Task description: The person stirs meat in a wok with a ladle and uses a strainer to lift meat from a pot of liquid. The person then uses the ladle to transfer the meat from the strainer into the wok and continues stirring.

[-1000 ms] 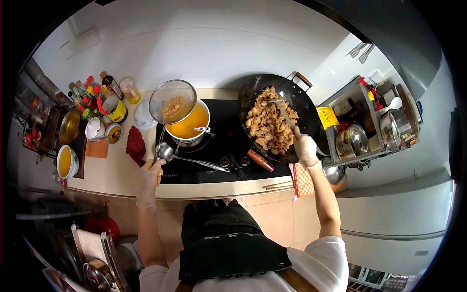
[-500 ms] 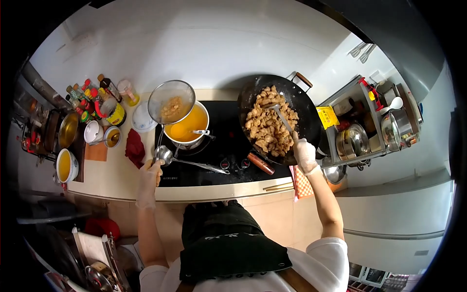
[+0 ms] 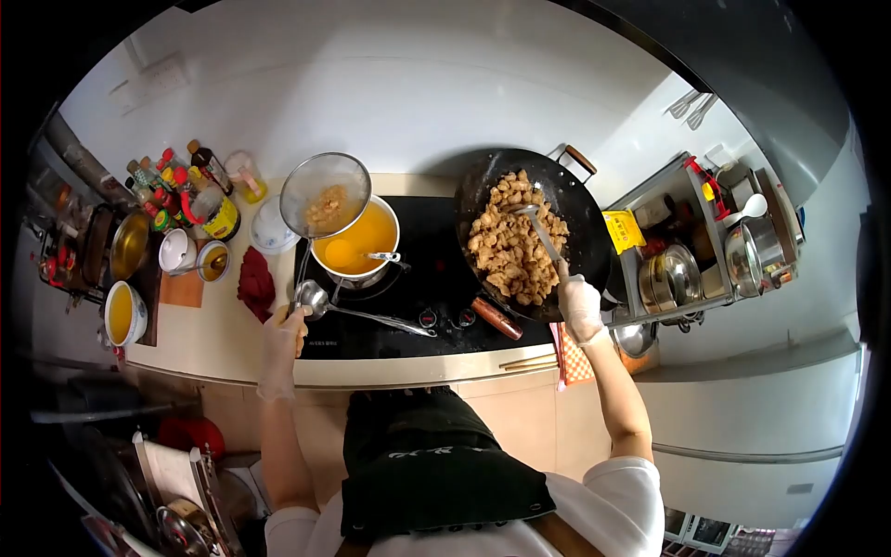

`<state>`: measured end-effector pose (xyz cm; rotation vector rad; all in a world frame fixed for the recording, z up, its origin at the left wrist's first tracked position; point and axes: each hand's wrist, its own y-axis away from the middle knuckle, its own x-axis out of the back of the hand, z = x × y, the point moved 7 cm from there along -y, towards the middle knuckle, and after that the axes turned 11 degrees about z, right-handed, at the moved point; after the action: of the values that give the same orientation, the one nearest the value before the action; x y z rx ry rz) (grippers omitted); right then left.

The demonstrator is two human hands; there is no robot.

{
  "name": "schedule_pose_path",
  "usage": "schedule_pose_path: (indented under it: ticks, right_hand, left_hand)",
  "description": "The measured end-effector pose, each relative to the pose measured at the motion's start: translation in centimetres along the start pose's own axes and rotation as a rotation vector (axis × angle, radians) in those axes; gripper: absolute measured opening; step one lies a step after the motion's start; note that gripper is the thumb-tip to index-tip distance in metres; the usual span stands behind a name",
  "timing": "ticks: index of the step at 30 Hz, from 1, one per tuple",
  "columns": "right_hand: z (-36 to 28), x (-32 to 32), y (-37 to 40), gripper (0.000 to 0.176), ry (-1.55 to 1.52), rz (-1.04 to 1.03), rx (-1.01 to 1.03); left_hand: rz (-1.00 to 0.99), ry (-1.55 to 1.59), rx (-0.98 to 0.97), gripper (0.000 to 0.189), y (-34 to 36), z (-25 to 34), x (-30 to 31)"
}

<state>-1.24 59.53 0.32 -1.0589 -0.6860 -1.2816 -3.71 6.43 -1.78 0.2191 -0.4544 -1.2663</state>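
My left hand (image 3: pixel 286 332), in a clear glove, is closed around the handle of a mesh strainer (image 3: pixel 306 186). Small browned pieces (image 3: pixel 329 208) lie in the strainer, which is held partly over a white pot (image 3: pixel 397 223) of orange-yellow liquid (image 3: pixel 371 230). Near that hand, a metal ladle (image 3: pixel 382 322) rests across the hob. My right hand (image 3: pixel 581 310), also gloved, grips a spatula (image 3: pixel 546 239) by its wooden handle. Its metal end is among browned meat chunks (image 3: pixel 506 251) in a large dark wok (image 3: pixel 587 223).
Several seasoning bottles (image 3: pixel 172 190) stand at the left, beside small bowls (image 3: pixel 176 251) and a dark red cloth (image 3: pixel 256 284). Chopsticks (image 3: pixel 529 364) and a checked cloth (image 3: pixel 575 360) lie at the counter edge. A metal rack (image 3: pixel 682 304) with pans and a yellow packet (image 3: pixel 624 230) borders the wok.
The spatula's metal end has shifted slightly within the meat chunks. Both hands keep their grips, and the strainer stays almost where it was. The whole view has shifted slightly.
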Motion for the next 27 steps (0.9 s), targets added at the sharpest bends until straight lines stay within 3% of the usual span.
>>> schedule_pose_path:
  ticks: [3, 7, 8, 11, 12, 15, 17, 22, 27]
  right_hand:
    - [-1.0, 0.3, 0.3, 0.055, 0.087, 0.036, 0.12]
    - [-2.8, 0.1, 0.0, 0.033, 0.18, 0.095, 0.145]
    - [-2.8, -1.4, 0.2, 0.035, 0.167, 0.027, 0.167]
    - [-3.5, -0.6, 0.7, 0.048, 0.241, 0.15, 0.219]
    - [-3.4, -1.0, 0.6, 0.048, 0.234, 0.086, 0.236]
    - [0.4, -2.0, -1.3, 0.051, 0.095, 0.076, 0.125]
    - [3.3, 2.1, -3.0, 0.039, 0.091, 0.035, 0.179]
    - [7.2, 15.2, -3.8, 0.041, 0.179, 0.282, 0.402]
    - [4.1, 22.4, -3.9, 0.027, 0.154, 0.338, 0.763]
  left_hand:
    - [0.002, -0.028, 0.007, 0.022, 0.3, 0.9, -0.7]
    - [-0.027, -0.027, 0.006, 0.022, 0.6, 0.8, -1.2]
    - [-0.035, -0.029, 0.001, 0.022, 0.5, 0.4, -1.3]
    - [-0.062, -0.02, -0.009, 0.022, 0.7, 0.0, -1.4]
    - [-0.058, -0.021, -0.017, 0.022, 0.9, 0.1, -1.4]
    - [-0.051, -0.029, -0.03, 0.022, 1.6, 0.0, -1.2]
    - [-0.054, -0.034, -0.033, 0.022, 1.8, -0.1, -0.9]
    - [-0.052, -0.03, -0.038, 0.022, 2.5, 0.1, -0.7]
    - [-0.057, -0.045, -0.01, 0.023, 2.3, -0.5, -0.8]
